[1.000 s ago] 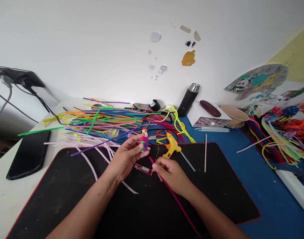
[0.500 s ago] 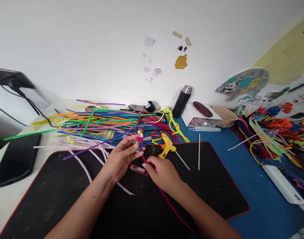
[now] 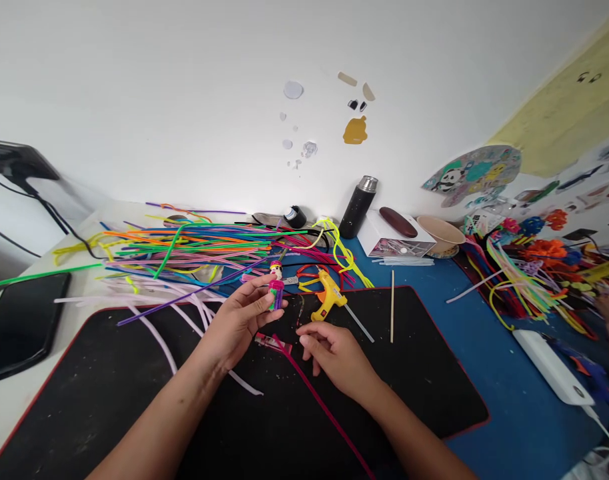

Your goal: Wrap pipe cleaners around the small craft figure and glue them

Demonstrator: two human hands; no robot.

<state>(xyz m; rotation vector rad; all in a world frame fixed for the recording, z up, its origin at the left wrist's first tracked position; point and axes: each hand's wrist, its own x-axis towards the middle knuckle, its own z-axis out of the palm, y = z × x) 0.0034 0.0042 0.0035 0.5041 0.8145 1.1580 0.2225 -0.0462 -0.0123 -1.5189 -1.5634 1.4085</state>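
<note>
Head view: just short of the glue gun (image 3: 328,297), the open right hand (image 3: 340,357) is hovering beside a slanting pink stem (image 3: 318,399). The left hand (image 3: 234,325) is gripping a figurine (image 3: 276,287).

Left hand (image 3: 247,312) grips small figure (image 3: 276,288); glue gun (image 3: 328,297) on black mat (image 3: 409,387).

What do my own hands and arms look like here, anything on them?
Your left hand and right hand are ungloved, with no rings showing. Your left forearm and right forearm are bare too: no sleeve, watch or bracelet is visible.
</note>
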